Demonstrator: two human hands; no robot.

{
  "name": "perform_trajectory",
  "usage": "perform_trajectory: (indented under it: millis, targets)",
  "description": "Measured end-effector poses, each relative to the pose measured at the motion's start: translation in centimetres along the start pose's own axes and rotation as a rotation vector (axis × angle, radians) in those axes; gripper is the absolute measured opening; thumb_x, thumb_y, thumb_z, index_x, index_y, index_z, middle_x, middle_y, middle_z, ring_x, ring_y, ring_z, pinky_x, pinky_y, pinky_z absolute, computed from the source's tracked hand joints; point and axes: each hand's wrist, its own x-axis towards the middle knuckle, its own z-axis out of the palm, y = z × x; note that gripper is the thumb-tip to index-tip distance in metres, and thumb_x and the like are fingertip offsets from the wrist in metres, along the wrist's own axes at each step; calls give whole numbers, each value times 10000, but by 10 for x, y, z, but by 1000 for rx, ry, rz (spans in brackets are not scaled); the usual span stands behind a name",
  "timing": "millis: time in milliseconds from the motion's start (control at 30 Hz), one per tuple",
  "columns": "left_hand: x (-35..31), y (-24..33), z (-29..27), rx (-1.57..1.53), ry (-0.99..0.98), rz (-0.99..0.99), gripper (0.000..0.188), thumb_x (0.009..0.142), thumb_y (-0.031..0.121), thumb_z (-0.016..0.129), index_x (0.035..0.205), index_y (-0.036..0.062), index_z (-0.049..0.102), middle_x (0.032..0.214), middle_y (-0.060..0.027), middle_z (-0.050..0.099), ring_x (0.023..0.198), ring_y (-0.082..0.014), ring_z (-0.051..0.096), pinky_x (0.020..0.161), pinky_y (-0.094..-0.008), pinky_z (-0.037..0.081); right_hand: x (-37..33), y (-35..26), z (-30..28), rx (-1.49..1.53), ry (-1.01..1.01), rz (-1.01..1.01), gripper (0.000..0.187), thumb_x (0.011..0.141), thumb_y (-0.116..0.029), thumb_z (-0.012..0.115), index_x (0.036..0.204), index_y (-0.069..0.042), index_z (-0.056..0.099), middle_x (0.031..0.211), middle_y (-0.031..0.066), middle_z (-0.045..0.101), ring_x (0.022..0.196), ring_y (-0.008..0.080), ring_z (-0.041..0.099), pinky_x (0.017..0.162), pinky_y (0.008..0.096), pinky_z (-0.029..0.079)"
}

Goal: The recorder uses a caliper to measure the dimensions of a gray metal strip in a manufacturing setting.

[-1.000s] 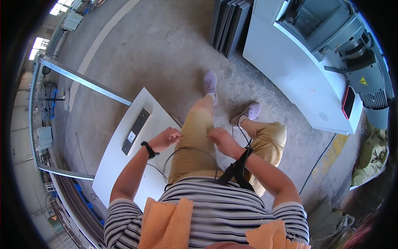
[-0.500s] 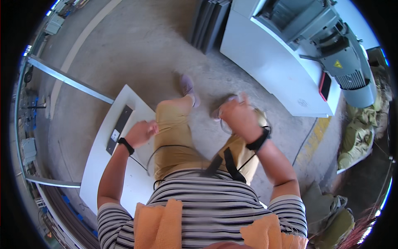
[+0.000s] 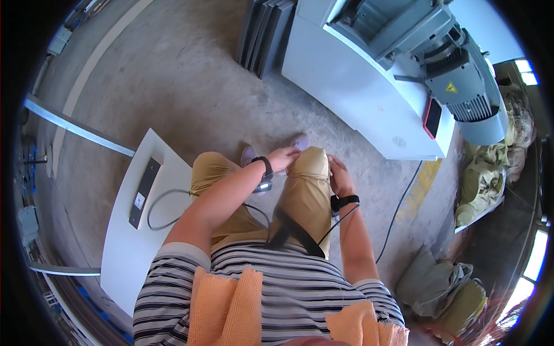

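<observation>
My right knee is raised, in a tan trouser leg (image 3: pixel 309 187), with both hands at it. On the knee's inner side, my left hand (image 3: pixel 281 158) has its fingers closed at the cloth. My right hand (image 3: pixel 340 175) is on the outer side, pinching the trouser leg near the knee; its fingertips are partly hidden by the leg. Each wrist has a black strap, and a small dark device (image 3: pixel 264 185) sits under the left one. A thin black cable (image 3: pixel 164 199) loops out beside my left arm, and a black band (image 3: pixel 288 228) hangs across my lap.
To my left is a white panel (image 3: pixel 124 254) with a dark plate (image 3: pixel 144 193) on it. A white cabinet (image 3: pixel 346 86) bearing a grey motor (image 3: pixel 461 86) and a red-edged phone (image 3: pixel 431 118) stands ahead right. Dark panels (image 3: pixel 265 37) lean beside it. Sacks (image 3: pixel 482 179) lie at right.
My left hand has crossed rightward from above the white panel to my right knee. My right hand has come down to that knee's outer side. My left foot has drawn back.
</observation>
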Motion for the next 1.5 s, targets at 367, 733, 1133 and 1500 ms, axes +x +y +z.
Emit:
perform_trajectory:
  millis: [367,733,1133,1500]
  targets:
    - [-99,23,-11,475,-331,473,116,925,168,595,919,58,561,834,-94,584,795,-237,569,733,-374,464,-99,-30,-8,-937,-200,-623,123,799,82,644,867,-21,637,865,88,655,829,214,631,744,320,505]
    - [-176,105,-42,280,-102,434,145,954,166,571,1003,39,621,889,-104,677,813,-203,664,736,-329,506,-163,59,-81,-1033,-278,127,267,952,-313,545,992,-53,594,842,89,650,805,191,614,732,358,485]
    - [-499,314,-52,149,270,1539,798,944,291,631,1406,-175,176,986,-197,671,796,-240,685,849,-386,527,-296,-218,84,-1007,-544,-331,384,963,-209,564,1259,36,551,1177,170,634,1124,232,583,974,363,459]
    - [-616,344,71,64,194,1029,632,964,314,574,1478,218,219,1393,-118,511,1241,-367,524,1146,-604,101,-463,-248,335,638,-1309,-23,803,839,-599,630,1306,30,450,953,116,714,890,368,676,890,395,523]
